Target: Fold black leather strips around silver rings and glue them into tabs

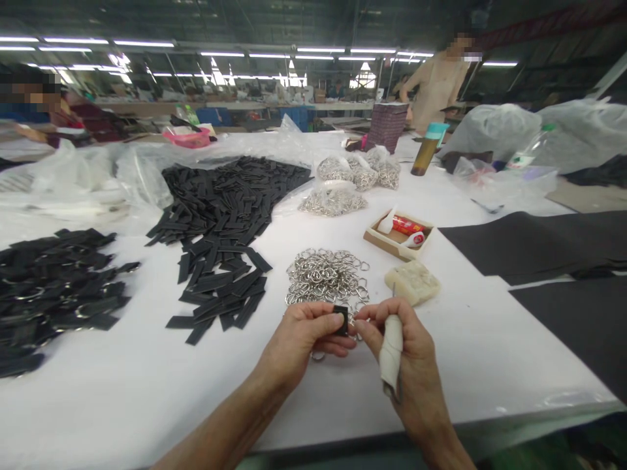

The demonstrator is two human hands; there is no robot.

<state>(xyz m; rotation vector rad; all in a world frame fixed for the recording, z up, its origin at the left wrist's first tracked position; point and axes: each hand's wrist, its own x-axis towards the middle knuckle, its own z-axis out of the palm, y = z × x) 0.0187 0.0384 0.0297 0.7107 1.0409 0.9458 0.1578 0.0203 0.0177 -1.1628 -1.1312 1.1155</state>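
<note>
My left hand [306, 336] is closed in a pinch on a small black strip [341, 320], folded over, just in front of a pile of metal rings [326, 275]. My right hand [404, 343] is closed round a white-wrapped tool [390, 352] and its fingertips touch the strip's right side. A metal ring [317, 356] shows under my left fingers. Both hands hover over the white table [147, 378] near its front edge.
A big heap of black strips [220, 215] lies centre-left; strips fitted with rings [49, 287] are piled far left. Bags of rings [357, 173], a cardboard tray with a red tube [399, 232], a pale block [412, 282], black sheets [539, 245] and a bottle [426, 150] lie beyond. People stand behind.
</note>
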